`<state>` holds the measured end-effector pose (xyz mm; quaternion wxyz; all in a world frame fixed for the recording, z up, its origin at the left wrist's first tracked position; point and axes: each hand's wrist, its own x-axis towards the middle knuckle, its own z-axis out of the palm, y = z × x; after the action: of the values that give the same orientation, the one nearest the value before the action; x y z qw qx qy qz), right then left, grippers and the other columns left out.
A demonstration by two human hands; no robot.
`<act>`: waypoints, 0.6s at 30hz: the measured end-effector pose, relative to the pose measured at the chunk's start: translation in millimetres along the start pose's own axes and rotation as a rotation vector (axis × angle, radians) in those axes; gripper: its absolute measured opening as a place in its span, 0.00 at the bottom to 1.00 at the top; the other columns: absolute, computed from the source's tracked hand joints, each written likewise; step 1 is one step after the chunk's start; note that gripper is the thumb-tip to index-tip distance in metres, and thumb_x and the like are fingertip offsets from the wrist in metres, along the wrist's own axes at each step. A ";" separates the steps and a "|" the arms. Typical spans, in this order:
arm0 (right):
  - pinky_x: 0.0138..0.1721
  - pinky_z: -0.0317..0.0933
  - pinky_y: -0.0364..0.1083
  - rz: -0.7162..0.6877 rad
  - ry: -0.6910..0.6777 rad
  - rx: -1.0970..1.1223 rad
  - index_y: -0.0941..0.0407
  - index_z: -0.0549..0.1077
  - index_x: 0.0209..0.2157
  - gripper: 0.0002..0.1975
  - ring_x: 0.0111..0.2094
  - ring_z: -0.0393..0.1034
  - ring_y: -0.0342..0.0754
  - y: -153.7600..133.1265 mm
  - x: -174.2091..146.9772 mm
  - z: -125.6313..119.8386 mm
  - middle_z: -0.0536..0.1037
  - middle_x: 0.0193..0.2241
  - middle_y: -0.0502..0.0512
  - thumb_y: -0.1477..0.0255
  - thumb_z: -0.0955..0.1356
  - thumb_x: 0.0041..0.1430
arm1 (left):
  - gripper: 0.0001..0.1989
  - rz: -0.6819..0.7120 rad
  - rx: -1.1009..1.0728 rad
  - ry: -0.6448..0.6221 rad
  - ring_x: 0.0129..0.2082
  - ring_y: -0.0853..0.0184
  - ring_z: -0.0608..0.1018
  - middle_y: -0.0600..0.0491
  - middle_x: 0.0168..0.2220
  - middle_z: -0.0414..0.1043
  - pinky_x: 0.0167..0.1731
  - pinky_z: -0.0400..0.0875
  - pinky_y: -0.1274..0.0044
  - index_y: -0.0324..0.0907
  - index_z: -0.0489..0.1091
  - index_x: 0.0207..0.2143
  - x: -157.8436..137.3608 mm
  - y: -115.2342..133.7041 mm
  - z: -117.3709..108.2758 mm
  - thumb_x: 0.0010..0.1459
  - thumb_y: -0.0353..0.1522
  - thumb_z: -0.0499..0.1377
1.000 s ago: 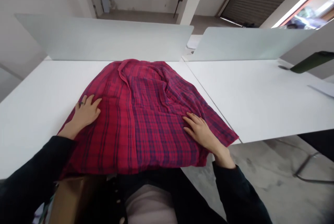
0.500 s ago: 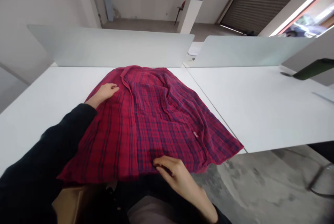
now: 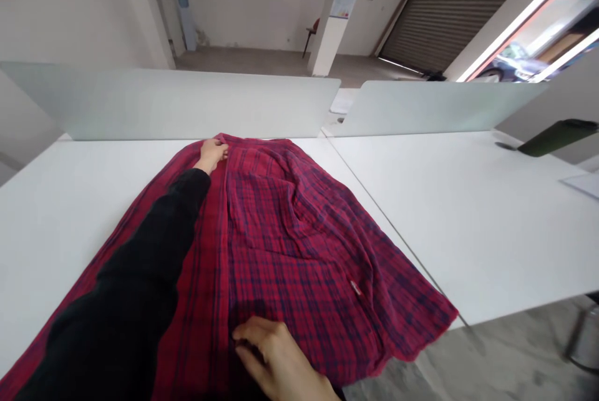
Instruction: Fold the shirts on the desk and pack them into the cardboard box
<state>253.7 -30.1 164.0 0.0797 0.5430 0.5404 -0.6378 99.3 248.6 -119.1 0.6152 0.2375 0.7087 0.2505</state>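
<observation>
L hand (image 3: 214, 154) is now reaching up to the collar end of the red-and-navy plaid shirt (image 3: 281, 232), fingertips closing on the front edge (image 3: 225, 245) in what looks like a pinch. R hand (image 3: 278, 354) is sitting low by the same edge, fingers curling toward the thumb; can't tell if it's gripping cloth. Shirt is lying spread on the white desk (image 3: 116, 167), near the frosted divider (image 3: 201, 105). Vs. 0.5 s ago, the edge's upper bend is gone; it's running straighter, prob. meaning that side's getting neater.

Long black left sleeve (image 3: 135, 270)
</observation>
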 end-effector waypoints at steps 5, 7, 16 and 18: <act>0.47 0.66 0.44 0.000 -0.041 0.022 0.53 0.76 0.45 0.11 0.41 0.75 0.47 4.1 1.2 -5.4 0.79 0.41 0.53 0.74 0.66 0.63 | 0.07 0.006 -0.063 -0.098 0.32 0.73 0.78 0.48 0.32 0.72 0.40 0.76 0.79 0.37 0.68 0.35 -1.9 -8.3 19.3 0.65 0.31 0.52; 0.46 0.65 0.43 -0.020 -0.049 0.011 0.54 0.76 0.46 0.11 0.41 0.74 0.46 4.4 0.0 -6.0 0.78 0.41 0.53 0.74 0.65 0.64 | 0.07 0.023 -0.033 -0.096 0.34 0.72 0.79 0.47 0.35 0.73 0.41 0.76 0.79 0.37 0.69 0.39 -5.6 -11.6 13.5 0.64 0.29 0.52; 0.41 0.65 0.40 -0.095 -0.047 0.076 0.58 0.78 0.40 0.10 0.37 0.74 0.44 0.8 -34.9 7.1 0.79 0.36 0.55 0.75 0.64 0.64 | 0.11 0.170 0.421 -0.061 0.56 0.56 0.74 0.47 0.47 0.78 0.61 0.60 0.69 0.40 0.79 0.38 -62.1 -22.9 -77.8 0.54 0.28 0.58; 0.39 0.65 0.40 -0.075 -0.131 0.111 0.58 0.78 0.34 0.10 0.34 0.74 0.44 8.5 -48.1 15.7 0.78 0.31 0.54 0.77 0.64 0.63 | 0.15 0.260 0.642 -0.103 0.58 0.55 0.72 0.47 0.50 0.77 0.62 0.58 0.69 0.40 0.79 0.43 -77.8 -34.9 -98.7 0.56 0.30 0.56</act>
<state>269.1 -69.0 193.6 0.0610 0.4830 0.5178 -0.7035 10.7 165.7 -71.6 0.5071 0.5193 0.6833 0.0789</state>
